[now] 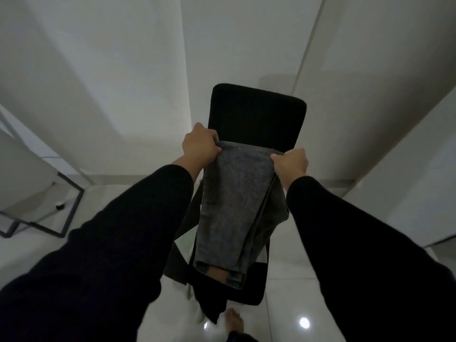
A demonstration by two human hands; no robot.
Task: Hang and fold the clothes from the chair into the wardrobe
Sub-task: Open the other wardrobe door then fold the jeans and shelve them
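Observation:
Grey jeans [232, 206], folded lengthwise, hang in the air in front of a black chair [256, 114]. My left hand [199, 146] grips the top left corner of the fold and my right hand [291, 162] grips the top right corner. The waistband end dangles low near the chair seat [249, 290]. Another dark garment [209, 307] droops off the seat's front edge. No wardrobe interior shows; only white panels stand behind the chair.
White walls or closed doors [111, 82] rise behind and beside the chair. A dark metal frame [66, 213] of some furniture stands at the left on the glossy tiled floor [296, 304]. My bare foot [234, 319] is by the chair's front.

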